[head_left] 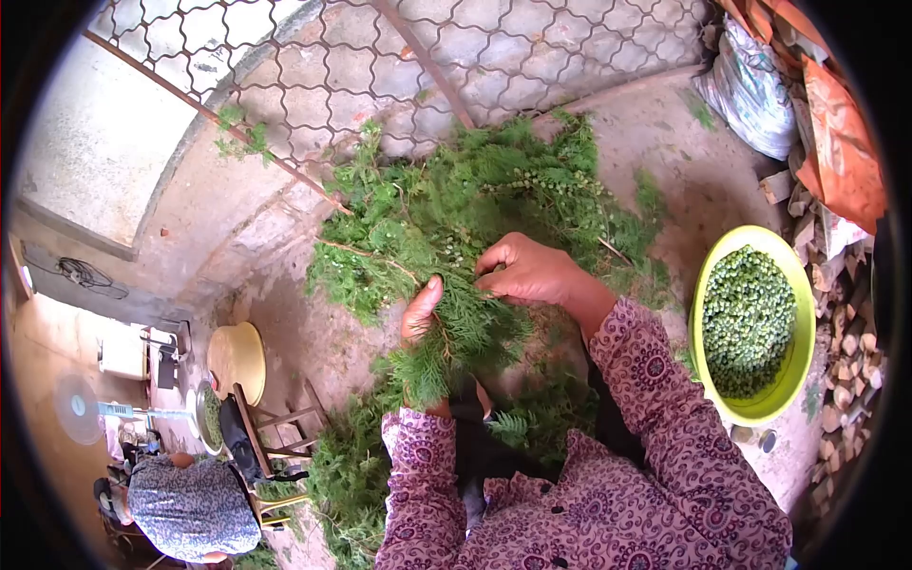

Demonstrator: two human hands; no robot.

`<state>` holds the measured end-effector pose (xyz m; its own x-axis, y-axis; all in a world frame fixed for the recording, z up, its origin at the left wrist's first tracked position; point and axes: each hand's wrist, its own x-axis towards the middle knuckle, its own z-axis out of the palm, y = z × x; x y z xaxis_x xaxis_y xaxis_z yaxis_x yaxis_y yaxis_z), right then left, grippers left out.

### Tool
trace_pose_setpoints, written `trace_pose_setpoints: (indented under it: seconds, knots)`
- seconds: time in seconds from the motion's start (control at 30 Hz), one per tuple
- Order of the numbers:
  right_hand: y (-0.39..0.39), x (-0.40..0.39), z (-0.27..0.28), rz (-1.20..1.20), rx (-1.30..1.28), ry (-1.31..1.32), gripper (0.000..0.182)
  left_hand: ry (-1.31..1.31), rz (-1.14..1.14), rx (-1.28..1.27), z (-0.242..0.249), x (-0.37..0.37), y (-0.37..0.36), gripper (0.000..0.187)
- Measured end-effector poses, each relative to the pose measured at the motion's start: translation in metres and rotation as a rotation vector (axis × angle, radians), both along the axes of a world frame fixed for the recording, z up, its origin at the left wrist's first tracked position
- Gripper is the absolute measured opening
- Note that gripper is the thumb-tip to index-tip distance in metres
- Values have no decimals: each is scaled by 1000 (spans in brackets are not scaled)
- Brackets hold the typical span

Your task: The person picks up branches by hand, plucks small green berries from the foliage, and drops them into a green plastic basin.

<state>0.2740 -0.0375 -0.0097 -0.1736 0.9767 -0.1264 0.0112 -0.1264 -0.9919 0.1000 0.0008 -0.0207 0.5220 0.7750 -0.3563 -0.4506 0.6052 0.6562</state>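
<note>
My left hand is closed round a leafy green branch with flat, feathery, cypress-like sprays. Its thumb points up, and foliage covers most of the other fingers. At the upper part of this branch, my right hand has its thumb and fingertips pinched together. Whatever lies between those fingertips is too small to tell. Behind both hands is a heap of cut green branches, some bearing small pale-green cones. To my right stands a yellow-green basin holding many small round green cones.
A metal lattice borders the far side. At right are stacked firewood, a white sack and an orange sheet. At left, another person sits near a wooden chair, a fan and a yellow tub.
</note>
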Motion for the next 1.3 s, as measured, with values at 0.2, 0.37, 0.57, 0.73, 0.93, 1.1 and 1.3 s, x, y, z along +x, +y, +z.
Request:
trace_pose_setpoints:
  seconds: [0.2,0.37,0.57,0.73,0.93,1.1,1.3]
  knots:
    - [1,-4,4,-329,-20,507,19,-12,95,66,25,-5,3,28]
    - [2,0,-1,-341,-13,782,18,-159,176,127,5,-21,23,28]
    - [6,-28,-12,-129,-135,698,18,-268,259,56,11,-10,11,19]
    - [11,-42,-16,-232,-103,570,29,-284,208,-15,14,-2,7,28]
    - [10,-45,-7,-223,-73,495,27,-169,103,88,1,-2,5,36]
    - [10,-50,-10,-264,-101,689,22,-176,71,116,-3,-5,9,39]
    - [10,-50,-13,-235,-64,761,19,-181,43,130,5,-6,3,40]
